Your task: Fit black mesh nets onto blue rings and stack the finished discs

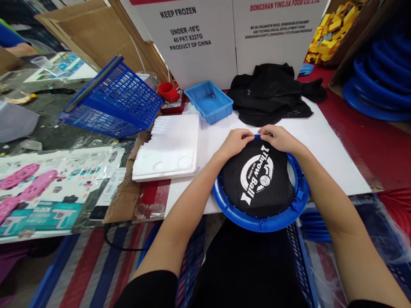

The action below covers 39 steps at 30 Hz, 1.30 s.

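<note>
A blue plastic ring (257, 220) lies on the white table top (334, 158) in front of me, with a black mesh net (257, 179) printed "Throw Ball" stretched over it. My left hand (236, 141) and my right hand (279, 137) are side by side at the ring's far edge. Both have their fingers curled and pinched on the net's rim where it meets the ring. The fingertips themselves are hidden behind the knuckles.
A pile of black mesh nets (272, 94) lies behind the ring. A small blue tray (210, 100), a red cup (167, 91), a white foam block (170, 147) and a tipped blue basket (112, 100) stand to the left. Blue rings (382, 81) are stacked at right. White cartons (231, 38) stand behind.
</note>
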Each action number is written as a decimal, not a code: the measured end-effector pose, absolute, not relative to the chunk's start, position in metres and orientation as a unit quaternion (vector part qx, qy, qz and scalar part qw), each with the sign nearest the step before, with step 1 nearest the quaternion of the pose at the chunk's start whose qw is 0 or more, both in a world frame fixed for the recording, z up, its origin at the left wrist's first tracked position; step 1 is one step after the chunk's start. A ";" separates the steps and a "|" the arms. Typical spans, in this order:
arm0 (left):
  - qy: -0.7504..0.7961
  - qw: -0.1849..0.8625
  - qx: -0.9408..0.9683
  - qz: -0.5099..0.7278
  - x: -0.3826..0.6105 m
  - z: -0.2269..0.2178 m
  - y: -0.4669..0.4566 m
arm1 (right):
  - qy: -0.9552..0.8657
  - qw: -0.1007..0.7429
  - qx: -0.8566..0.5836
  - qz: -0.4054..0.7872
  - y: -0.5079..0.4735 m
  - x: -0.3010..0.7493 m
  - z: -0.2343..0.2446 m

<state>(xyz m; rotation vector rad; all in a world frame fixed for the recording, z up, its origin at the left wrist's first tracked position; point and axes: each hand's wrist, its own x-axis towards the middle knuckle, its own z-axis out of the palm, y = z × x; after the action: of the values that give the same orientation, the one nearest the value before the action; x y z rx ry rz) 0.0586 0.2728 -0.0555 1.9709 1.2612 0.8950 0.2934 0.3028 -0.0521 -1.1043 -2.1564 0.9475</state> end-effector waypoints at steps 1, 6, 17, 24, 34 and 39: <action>0.483 0.309 0.745 0.341 0.059 -0.056 0.273 | -0.806 0.263 -0.409 0.337 0.303 0.292 -0.052; 0.478 0.290 0.754 0.345 0.060 -0.056 0.270 | -0.840 0.252 -0.402 0.265 0.302 0.287 -0.051; 0.435 0.184 0.848 0.241 0.052 -0.048 0.254 | -0.814 0.297 -0.405 0.292 0.301 0.299 -0.047; 0.492 0.125 0.846 0.162 0.054 -0.035 0.246 | -0.876 0.197 -0.315 0.306 0.299 0.310 -0.038; 0.672 0.020 0.739 0.035 0.040 -0.013 0.230 | -0.864 0.268 -0.395 0.160 0.311 0.335 -0.037; 0.659 -0.023 0.749 0.057 0.031 -0.010 0.228 | -0.865 0.169 -0.433 0.188 0.315 0.358 -0.033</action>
<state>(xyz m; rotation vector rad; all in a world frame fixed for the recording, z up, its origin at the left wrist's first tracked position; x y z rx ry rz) 0.0310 0.2276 -0.0099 2.3887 2.1023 0.1822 0.3577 0.3154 -0.0328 -1.2320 -2.4597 0.5339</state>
